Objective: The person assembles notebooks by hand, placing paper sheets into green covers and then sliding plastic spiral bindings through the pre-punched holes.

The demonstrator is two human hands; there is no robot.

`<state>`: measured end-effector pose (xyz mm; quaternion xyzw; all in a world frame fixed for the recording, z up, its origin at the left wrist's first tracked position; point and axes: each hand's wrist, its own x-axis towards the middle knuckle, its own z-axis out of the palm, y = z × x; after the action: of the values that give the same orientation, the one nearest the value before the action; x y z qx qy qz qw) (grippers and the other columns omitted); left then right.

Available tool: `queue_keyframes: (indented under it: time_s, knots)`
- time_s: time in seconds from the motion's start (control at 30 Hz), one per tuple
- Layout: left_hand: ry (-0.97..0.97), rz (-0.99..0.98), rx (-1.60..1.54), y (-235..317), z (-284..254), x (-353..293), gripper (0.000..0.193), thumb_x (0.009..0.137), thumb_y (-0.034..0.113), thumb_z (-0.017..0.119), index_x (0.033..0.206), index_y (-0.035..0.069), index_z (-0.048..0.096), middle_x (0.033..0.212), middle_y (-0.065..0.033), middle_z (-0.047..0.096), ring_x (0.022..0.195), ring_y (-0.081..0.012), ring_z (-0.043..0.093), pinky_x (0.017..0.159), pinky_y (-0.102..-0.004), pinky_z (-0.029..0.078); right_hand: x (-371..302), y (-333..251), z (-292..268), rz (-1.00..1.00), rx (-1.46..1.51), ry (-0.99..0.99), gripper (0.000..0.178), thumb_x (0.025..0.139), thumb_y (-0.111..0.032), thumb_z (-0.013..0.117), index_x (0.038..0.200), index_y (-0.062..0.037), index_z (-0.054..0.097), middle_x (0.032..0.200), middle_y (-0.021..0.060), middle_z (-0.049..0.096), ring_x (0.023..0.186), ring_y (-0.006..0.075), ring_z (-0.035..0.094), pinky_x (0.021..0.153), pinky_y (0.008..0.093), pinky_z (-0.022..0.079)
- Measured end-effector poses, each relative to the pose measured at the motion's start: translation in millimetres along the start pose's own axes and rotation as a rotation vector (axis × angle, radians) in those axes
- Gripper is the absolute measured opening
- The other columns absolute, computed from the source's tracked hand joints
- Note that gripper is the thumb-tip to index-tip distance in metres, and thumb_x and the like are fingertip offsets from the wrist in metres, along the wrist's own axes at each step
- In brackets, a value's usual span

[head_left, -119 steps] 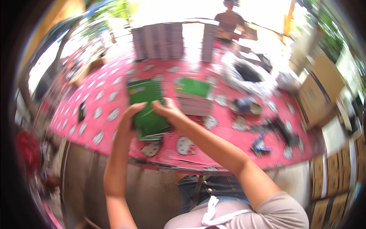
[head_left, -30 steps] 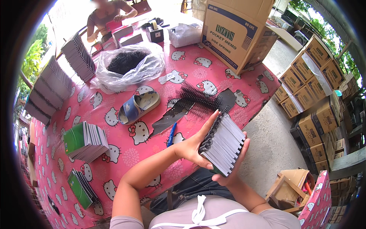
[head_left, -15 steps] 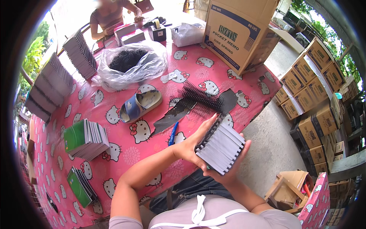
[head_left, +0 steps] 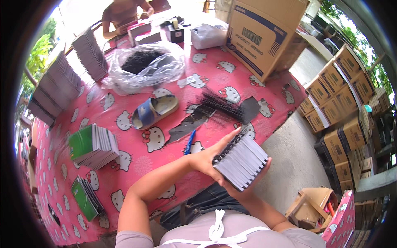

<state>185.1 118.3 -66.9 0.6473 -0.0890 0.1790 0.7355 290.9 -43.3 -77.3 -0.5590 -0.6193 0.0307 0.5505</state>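
Between my two hands is a thick stack of small spiral-bound notebooks (head_left: pixel 242 163), page edges facing up and black coils along one side. My left hand (head_left: pixel 209 163) wraps the coil side, fingers stretched along its far end. My right hand (head_left: pixel 254 180) grips the stack from below and the right, its fingers partly hidden. Just beyond lie loose black spiral coils (head_left: pixel 221 106) on a torn dark sheet (head_left: pixel 186 126). A blue pen (head_left: pixel 190 141) rests left of my left hand. Further left stand green-covered notebooks (head_left: pixel 95 144) and a smaller coil-bound green pile (head_left: pixel 87 198).
A blue-and-tan slipper (head_left: pixel 155 110) lies mid-table before a clear plastic bag (head_left: pixel 144 68) of black coils. Tall notebook stacks (head_left: pixel 56 89) line the far left. A large carton (head_left: pixel 258 39) stands at the back right; more cartons (head_left: pixel 339 93) are piled beyond. A person (head_left: pixel 122 18) sits opposite.
The view has shifted slightly. My hands keep the same grip on the notebook stack, which has barely moved. The person across the table has moved an arm.
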Motion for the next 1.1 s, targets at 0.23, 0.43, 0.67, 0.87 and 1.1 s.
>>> queue_keyframes:
  time_s: [0.23, 0.43, 0.67, 0.87, 1.1]
  knots:
    - [0.29, 0.034, 0.084, 28, 36, -9, 0.126, 0.063, 0.032, 0.086, 0.151, 0.004, -0.001, 0.152, -0.0177, 0.02, 0.142, -0.0273, 0.019, 0.115, -0.0393, 0.016, 28, -53, -14, 0.271, 0.276, 0.046, 0.114, 0.078, -0.032, 0.077, 0.15, -0.0026, -0.006, 0.151, 0.0198, 0.019, 0.139, 0.0331, 0.027, 0.112, 0.0483, 0.025]
    - [0.912, -0.517, 0.345, 129, 66, -53, 0.136, 0.061, 0.061, 0.081, 0.148, -0.005, -0.001, 0.147, -0.0312, 0.023, 0.14, -0.0387, 0.023, 0.114, -0.0438, 0.021, 60, -32, 12, 0.651, 1.047, -0.219, 0.085, 0.077, -0.022, 0.076, 0.144, -0.0038, 0.027, 0.125, 0.014, 0.052, 0.111, 0.0267, 0.057, 0.093, 0.0401, 0.049]
    - [1.381, -0.477, -0.319, 186, 91, -200, 0.096, 0.076, 0.052, 0.076, 0.143, 0.005, 0.027, 0.133, -0.0154, 0.048, 0.12, -0.0254, 0.052, 0.094, -0.0415, 0.049, 71, -142, 146, 0.942, 1.235, -0.882, 0.049, 0.084, -0.028, 0.07, 0.121, -0.0003, 0.053, 0.105, 0.0134, 0.064, 0.091, 0.0239, 0.066, 0.079, 0.0381, 0.056]
    - [1.373, -0.437, -0.526, 178, 83, -276, 0.059, 0.084, 0.051, 0.067, 0.119, 0.005, 0.059, 0.115, -0.0134, 0.064, 0.1, -0.0223, 0.065, 0.087, -0.0369, 0.054, 55, -154, 217, 1.169, 1.021, -1.2, 0.045, 0.081, -0.031, 0.074, 0.114, -0.0022, 0.06, 0.104, 0.0122, 0.065, 0.092, 0.0222, 0.065, 0.08, 0.0381, 0.054]
    - [1.659, -0.383, -0.403, 152, 72, -280, 0.103, 0.079, 0.036, 0.078, 0.143, -0.002, 0.007, 0.122, -0.021, 0.054, 0.1, -0.0256, 0.065, 0.082, -0.042, 0.057, 85, -145, 217, 0.907, 0.434, -1.443, 0.082, 0.075, -0.06, 0.072, 0.124, 0.0014, 0.052, 0.118, 0.0187, 0.059, 0.106, 0.0289, 0.059, 0.089, 0.0458, 0.044]
